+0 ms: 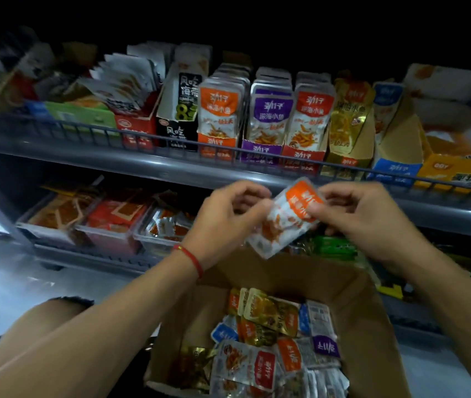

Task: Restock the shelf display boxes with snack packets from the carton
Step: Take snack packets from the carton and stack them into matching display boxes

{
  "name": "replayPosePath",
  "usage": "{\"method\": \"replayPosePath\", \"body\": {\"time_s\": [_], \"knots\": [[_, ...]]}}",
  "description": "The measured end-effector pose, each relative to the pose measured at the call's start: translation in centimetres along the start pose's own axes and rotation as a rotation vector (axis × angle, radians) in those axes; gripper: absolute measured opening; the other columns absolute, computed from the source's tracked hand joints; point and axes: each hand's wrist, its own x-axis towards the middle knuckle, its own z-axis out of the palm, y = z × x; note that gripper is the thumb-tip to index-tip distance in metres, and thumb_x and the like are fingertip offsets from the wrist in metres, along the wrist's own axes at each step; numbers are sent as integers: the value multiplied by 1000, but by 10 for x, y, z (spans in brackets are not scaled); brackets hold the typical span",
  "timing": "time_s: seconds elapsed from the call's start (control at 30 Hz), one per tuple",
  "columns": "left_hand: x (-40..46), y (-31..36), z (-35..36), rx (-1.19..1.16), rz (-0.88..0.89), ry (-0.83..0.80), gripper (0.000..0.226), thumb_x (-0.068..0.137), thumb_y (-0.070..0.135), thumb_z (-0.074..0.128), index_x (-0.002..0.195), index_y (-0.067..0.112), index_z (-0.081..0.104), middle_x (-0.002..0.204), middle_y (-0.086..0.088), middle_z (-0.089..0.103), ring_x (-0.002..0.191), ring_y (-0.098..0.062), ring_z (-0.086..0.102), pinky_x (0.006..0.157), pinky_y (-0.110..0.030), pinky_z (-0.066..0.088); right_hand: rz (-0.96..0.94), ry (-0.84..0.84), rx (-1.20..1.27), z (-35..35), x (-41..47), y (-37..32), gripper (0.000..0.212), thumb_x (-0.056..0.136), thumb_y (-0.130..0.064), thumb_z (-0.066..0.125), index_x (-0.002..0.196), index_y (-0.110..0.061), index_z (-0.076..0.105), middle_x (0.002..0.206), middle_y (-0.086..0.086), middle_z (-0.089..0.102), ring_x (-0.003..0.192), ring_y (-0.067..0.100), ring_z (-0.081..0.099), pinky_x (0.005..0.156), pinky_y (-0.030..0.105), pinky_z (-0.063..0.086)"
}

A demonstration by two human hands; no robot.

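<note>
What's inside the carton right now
The carton holds a loose pile of snack packets: orange, gold, blue, purple and red ones. The pile covers the bottom, so what lies under the top layer cannot be seen.

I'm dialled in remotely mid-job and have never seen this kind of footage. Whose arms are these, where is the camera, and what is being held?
There is no machine here: these are a person's two bare arms, filmed by one wide-angle camera worn on the head, looking forward and down. That is why the arms come in from the bottom of the picture.

The left hand, with a red string at the wrist, and the right hand both pinch one orange-and-white snack packet, held tilted in the air.

Below it stands the open cardboard carton, holding loose packets in orange, gold, blue, purple and red.

Behind, on the upper shelf, display boxes stand in a row; the orange display box matches the held packet's colour, so it probably goes there. Clear tubs of snacks sit on the shelf below.
</note>
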Motion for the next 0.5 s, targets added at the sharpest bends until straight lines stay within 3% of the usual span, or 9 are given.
{"method": "replayPosePath", "body": {"time_s": [0.07, 0.13, 0.23, 0.37, 0.5], "knots": [[14, 1, -21, 84, 25, 153, 18, 93, 21, 69, 111, 21, 69, 106, 5, 70, 99, -5, 66, 83, -28, 60, -86, 117, 0, -5, 17, -18, 10, 91, -18, 73, 98, -26, 74, 91, -5, 76, 78, 10, 73, 62, 27, 61], [26, -3, -42, 361, 107, 254, 27, 91, 20, 69, 119, 22, 67, 122, 7, 66, 113, -3, 59, 98, -25, 53, -220, 230, -50, -8, 35, -40, 10, 93, -19, 72, 101, -26, 73, 96, -7, 75, 79, 7, 73, 63, 27, 62], [36, -9, -55, 670, 219, 269, 44, 88, 21, 70, 131, 17, 61, 148, 0, 48, 140, -16, 38, 118, -30, 30, -402, 365, -210, -7, 64, -72, 13, 95, -28, 71, 108, -28, 71, 100, -9, 73, 86, 3, 70, 78, 34, 61], [47, -17, -54, 809, 346, 223, 39, 85, 21, 72, 122, 14, 61, 153, -6, 42, 147, -23, 31, 117, -44, 37, -518, 402, -381, 13, 97, -100, 24, 98, -33, 67, 119, -23, 71, 111, -12, 68, 102, 2, 64, 93, 28, 55], [55, -17, -51, 898, 367, 204, 29, 80, 16, 68, 109, 12, 63, 144, -10, 48, 140, -27, 40, 108, -47, 44, -651, 408, -609, 36, 121, -104, 24, 100, -29, 64, 119, -17, 71, 114, -1, 72, 98, 6, 62, 89, 29, 54]]}}
